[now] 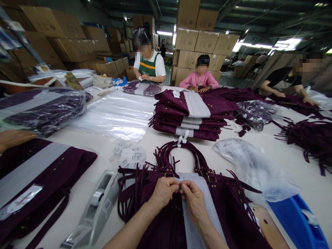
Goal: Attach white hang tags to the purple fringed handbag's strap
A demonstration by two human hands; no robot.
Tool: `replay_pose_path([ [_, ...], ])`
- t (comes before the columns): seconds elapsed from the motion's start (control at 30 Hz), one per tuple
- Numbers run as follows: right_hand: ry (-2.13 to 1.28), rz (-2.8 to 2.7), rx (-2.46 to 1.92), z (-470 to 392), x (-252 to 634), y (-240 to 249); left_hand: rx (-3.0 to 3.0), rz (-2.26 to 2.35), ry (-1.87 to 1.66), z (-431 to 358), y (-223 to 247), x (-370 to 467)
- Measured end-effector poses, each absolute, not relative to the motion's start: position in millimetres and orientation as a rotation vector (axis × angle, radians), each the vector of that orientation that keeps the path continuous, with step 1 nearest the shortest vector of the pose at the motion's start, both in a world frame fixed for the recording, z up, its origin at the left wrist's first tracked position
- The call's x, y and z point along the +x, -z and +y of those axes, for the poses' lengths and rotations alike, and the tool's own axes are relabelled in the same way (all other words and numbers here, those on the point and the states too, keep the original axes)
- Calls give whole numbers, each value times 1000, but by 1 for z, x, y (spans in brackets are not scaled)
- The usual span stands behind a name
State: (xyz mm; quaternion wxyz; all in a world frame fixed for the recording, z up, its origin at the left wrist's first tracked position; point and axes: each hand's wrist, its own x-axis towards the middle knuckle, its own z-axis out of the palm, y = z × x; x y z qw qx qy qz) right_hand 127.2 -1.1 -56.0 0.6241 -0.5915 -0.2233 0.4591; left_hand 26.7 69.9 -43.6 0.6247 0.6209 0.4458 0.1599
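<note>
A dark purple fringed handbag (230, 207) lies on the table below my hands, its handles looped away from me. White paper (204, 193) runs along its middle. Above the bag's upper part, my left hand (164, 192) and my right hand (192, 199) meet with fingertips pinched close together. Something small and reddish shows between them, too small to name. White ties (183, 139) stand up at the top of the handles.
Stacked purple bags (194, 110), clear plastic sheets (116, 114), a grey tape dispenser (97, 207), a blue dispenser (295, 218) and a phone (268, 224) lie around. Another person's hand (15, 138) touches a bag at left. Three people work across the table.
</note>
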Motion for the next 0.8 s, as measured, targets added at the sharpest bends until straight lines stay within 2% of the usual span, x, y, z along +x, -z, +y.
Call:
replay_pose_path([
  [0.2, -1192, -355, -1186, 1, 127, 55, 1434, 1060, -471, 68, 41, 19],
  [0.4, -1164, -617, -1300, 1, 128, 55, 1763, 1054, -458, 65, 36, 12],
  [0.8, -1163, -753, -1347, 1, 131, 57, 1806, 1090, -416, 65, 38, 12],
])
